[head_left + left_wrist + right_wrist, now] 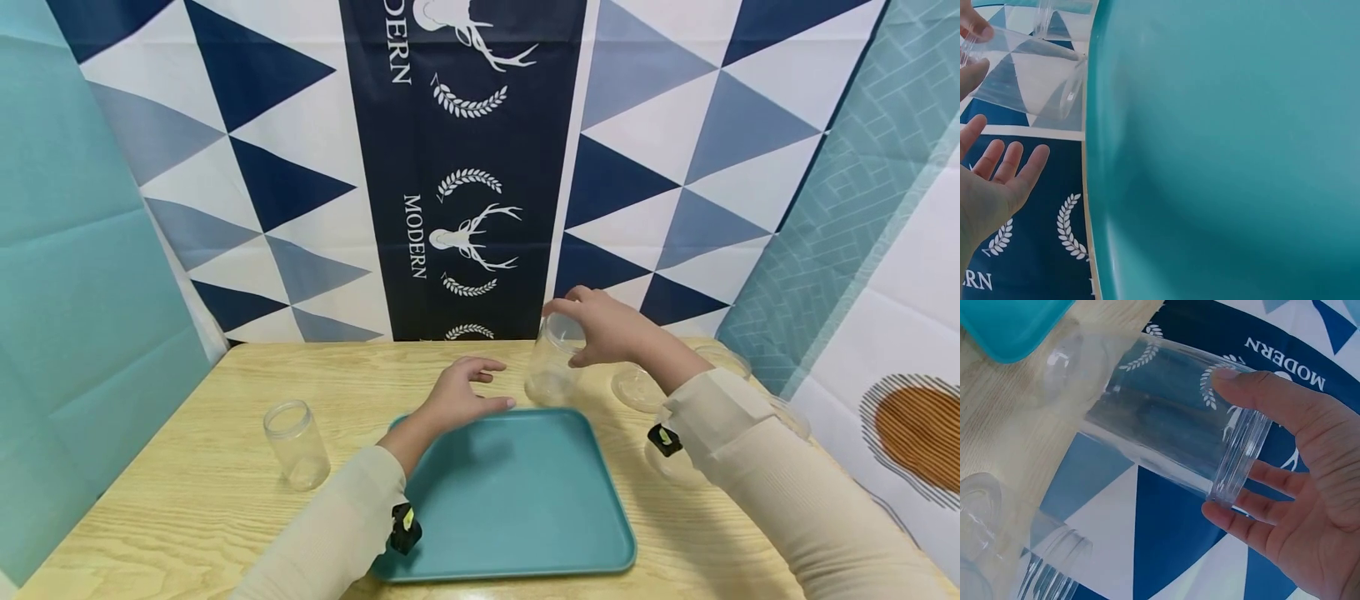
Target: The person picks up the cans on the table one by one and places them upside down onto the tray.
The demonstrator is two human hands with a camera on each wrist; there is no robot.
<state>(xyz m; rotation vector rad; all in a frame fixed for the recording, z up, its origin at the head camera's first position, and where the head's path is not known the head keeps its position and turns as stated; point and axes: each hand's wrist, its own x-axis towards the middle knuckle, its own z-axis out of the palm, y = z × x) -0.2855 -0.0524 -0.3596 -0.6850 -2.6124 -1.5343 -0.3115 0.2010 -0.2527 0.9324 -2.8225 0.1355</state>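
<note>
My right hand (611, 327) grips a clear plastic jar (551, 371) around its threaded mouth, at the far edge of the table just behind the tray. In the right wrist view the thumb lies along the side of the jar (1160, 419) and the fingers curl round its ridged neck. My left hand (467, 393) hovers over the tray's far rim, fingers spread apart and palm turned toward the jar. Nothing is in the left hand (991, 194). Below it lies a teal rectangular tray (525, 500) with a bare surface.
Another clear jar (298, 450) stands left of the tray. To the right, partly hidden by my right arm, are more clear containers, including one (637, 390) near the held jar and one (722, 360) at the back corner. A patterned cloth (465, 317) hangs behind the table.
</note>
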